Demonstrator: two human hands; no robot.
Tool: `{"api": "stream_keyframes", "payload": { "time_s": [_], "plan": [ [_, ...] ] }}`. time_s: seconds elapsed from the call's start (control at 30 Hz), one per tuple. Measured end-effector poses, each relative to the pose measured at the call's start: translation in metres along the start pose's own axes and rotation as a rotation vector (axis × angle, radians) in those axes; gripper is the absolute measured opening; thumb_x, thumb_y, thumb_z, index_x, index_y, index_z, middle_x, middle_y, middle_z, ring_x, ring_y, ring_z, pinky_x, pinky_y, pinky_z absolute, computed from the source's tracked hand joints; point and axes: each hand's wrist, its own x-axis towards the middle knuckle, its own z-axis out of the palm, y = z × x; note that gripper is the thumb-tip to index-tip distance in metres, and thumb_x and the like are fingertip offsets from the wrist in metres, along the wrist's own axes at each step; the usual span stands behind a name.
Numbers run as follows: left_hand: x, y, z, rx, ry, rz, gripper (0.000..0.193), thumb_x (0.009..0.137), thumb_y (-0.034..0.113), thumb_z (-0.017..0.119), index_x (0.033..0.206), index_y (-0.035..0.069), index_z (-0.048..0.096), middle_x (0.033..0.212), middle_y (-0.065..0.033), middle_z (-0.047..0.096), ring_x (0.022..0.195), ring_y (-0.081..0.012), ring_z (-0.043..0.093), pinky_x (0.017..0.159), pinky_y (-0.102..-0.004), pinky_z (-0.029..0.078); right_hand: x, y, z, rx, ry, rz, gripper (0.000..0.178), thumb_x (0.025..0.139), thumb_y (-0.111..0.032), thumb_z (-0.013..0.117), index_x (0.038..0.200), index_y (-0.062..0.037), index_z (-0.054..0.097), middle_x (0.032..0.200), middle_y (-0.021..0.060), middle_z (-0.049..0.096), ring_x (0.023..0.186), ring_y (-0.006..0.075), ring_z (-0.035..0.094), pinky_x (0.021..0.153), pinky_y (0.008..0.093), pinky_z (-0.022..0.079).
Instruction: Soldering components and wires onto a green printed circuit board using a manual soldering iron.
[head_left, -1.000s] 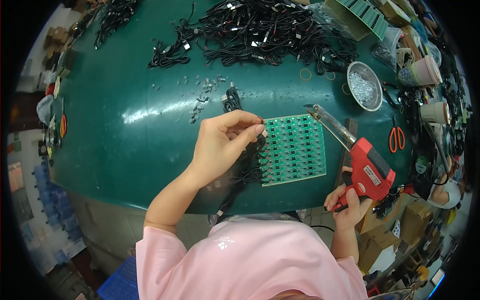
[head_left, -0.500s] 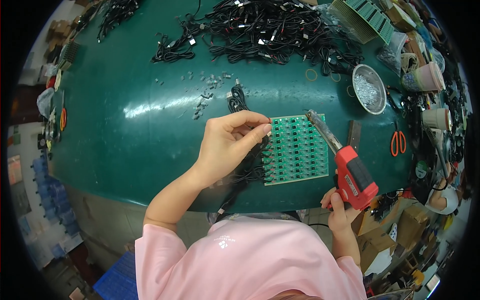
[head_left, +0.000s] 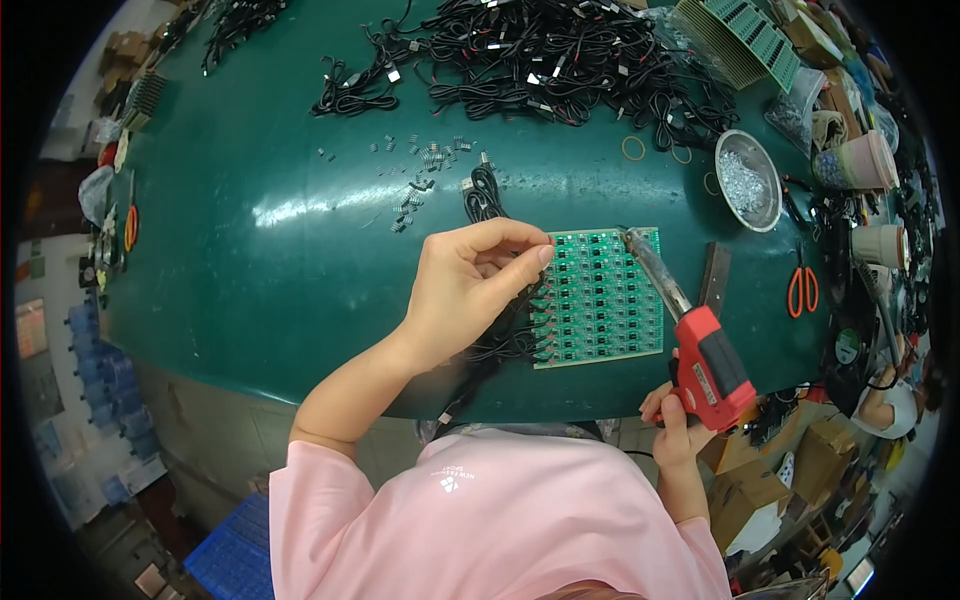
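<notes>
A green circuit board panel (head_left: 605,297) lies flat on the dark green table (head_left: 260,260). My left hand (head_left: 465,285) rests at the panel's left edge, its thumb and fingers pinching a thin black wire against the top left corner. Several black wires (head_left: 500,345) trail from that edge toward me. My right hand (head_left: 678,420) grips a red soldering gun (head_left: 705,360) by its handle near the table's front edge. The gun's metal tip (head_left: 640,245) points at the panel's upper right part.
A large tangle of black cables (head_left: 540,60) covers the far side. Small loose metal parts (head_left: 420,175) lie scattered mid-table. To the right are a metal bowl (head_left: 748,180), orange scissors (head_left: 803,290), cups (head_left: 850,160) and a stack of green boards (head_left: 740,30).
The soldering gun has swung in toward the panel, its tip now over the upper right part. My left hand stays pinched at the panel's left edge.
</notes>
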Motion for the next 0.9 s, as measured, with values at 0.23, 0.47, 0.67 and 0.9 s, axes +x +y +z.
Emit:
{"api": "stream_keyframes", "payload": {
  "time_s": [0.23, 0.47, 0.67, 0.9],
  "plan": [
    [0.003, -0.005, 0.0, -0.078, -0.037, -0.06, 0.015, 0.085, 0.009, 0.069, 0.094, -0.003, 0.069, 0.081, -0.0058, 0.069, 0.069, -0.0047, 0.061, 0.059, -0.0179, 0.049, 0.0, -0.003, 0.008, 0.039, 0.059, 0.053, 0.053, 0.09, -0.022, 0.056, 0.129, 0.0098, 0.039, 0.058, 0.0083, 0.053, 0.048, 0.013, 0.05, 0.05, 0.0271, 0.045],
    [0.006, -0.012, -0.002, -0.214, -0.057, -0.013, 0.009, 0.086, 0.007, 0.066, 0.087, -0.002, 0.065, 0.08, -0.0046, 0.066, 0.066, -0.0038, 0.057, 0.057, -0.0183, 0.047, 0.003, -0.005, 0.014, 0.063, 0.049, 0.047, 0.054, 0.09, -0.022, 0.056, 0.129, 0.0102, 0.038, 0.057, 0.0081, 0.052, 0.046, 0.013, 0.049, 0.049, 0.0268, 0.044],
    [-0.004, -0.009, 0.005, 0.212, -0.061, 0.221, 0.006, 0.084, 0.003, 0.063, 0.086, -0.002, 0.061, 0.072, -0.001, 0.059, 0.058, -0.0033, 0.045, 0.052, -0.0209, 0.037, 0.016, -0.014, 0.024, 0.171, 0.107, 0.094, 0.051, 0.089, -0.015, 0.056, 0.128, 0.0116, 0.037, 0.057, 0.0093, 0.053, 0.045, 0.014, 0.05, 0.049, 0.0278, 0.046],
    [-0.02, 0.005, 0.013, 0.445, -0.194, 0.354, 0.01, 0.081, -0.002, 0.065, 0.09, 0.0, 0.063, 0.079, -0.0035, 0.059, 0.056, -0.0072, 0.044, 0.051, -0.0221, 0.036, 0.059, -0.04, 0.075, 0.2, 0.127, 0.147, 0.045, 0.078, 0.01, 0.065, 0.119, 0.0072, 0.047, 0.087, 0.013, 0.066, 0.071, 0.0145, 0.064, 0.058, 0.0236, 0.05]
  ]
}}
